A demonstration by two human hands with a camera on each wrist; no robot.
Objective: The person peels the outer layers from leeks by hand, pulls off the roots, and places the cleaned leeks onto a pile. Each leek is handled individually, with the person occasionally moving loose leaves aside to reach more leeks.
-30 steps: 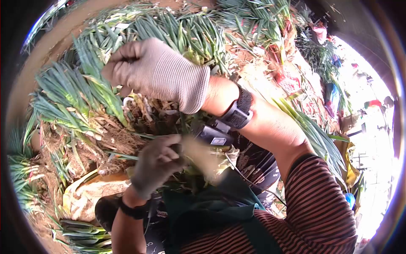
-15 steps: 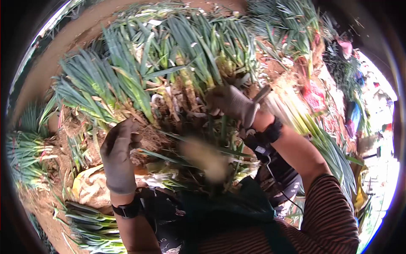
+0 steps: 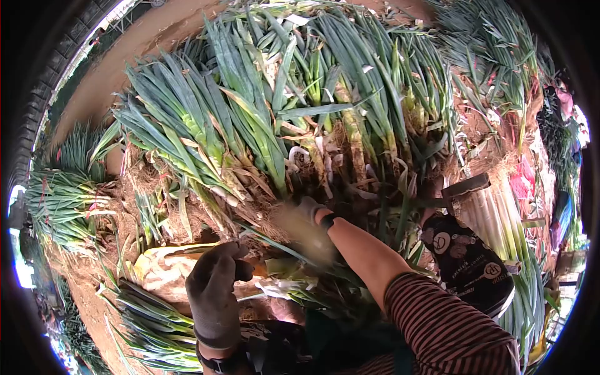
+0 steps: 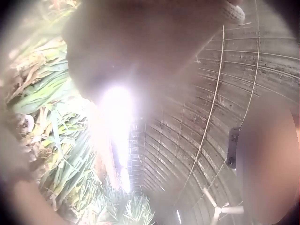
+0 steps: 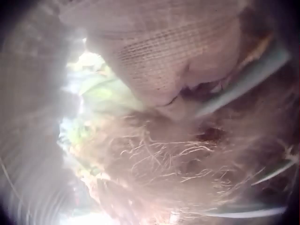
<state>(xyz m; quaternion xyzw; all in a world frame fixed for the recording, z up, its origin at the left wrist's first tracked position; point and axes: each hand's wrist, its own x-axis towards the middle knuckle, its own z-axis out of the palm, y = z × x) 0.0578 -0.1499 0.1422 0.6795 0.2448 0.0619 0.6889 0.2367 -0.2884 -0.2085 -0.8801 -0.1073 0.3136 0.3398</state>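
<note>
Green onions with long leaves (image 3: 194, 119) and brown roots (image 3: 265, 209) lie in a heap before the person. The right hand (image 3: 309, 209), in a pale knitted glove, is at the root end, partly covered by a blurred spot in the head view. Up close in the right wrist view, the gloved hand (image 5: 173, 56) is against tangled roots (image 5: 173, 159), its fingertips hidden. Nearer the body, the gloved left hand (image 3: 215, 294) hangs with loosely bent fingers and holds nothing visible. The left wrist view shows that hand (image 4: 140, 42) as a blur.
A bunch of long onions (image 3: 512, 231) lies at the right beside a dark printed trouser leg (image 3: 469, 262). More onions (image 3: 150, 325) lie at lower left, near a yellow and tan sack (image 3: 169, 269). A flat dark bar (image 3: 465, 185) juts out near the right knee.
The right hand has gone from among the middle stalks leftward and closer, to the roots. The left hand has drawn back toward the body. The head view has also shifted.
</note>
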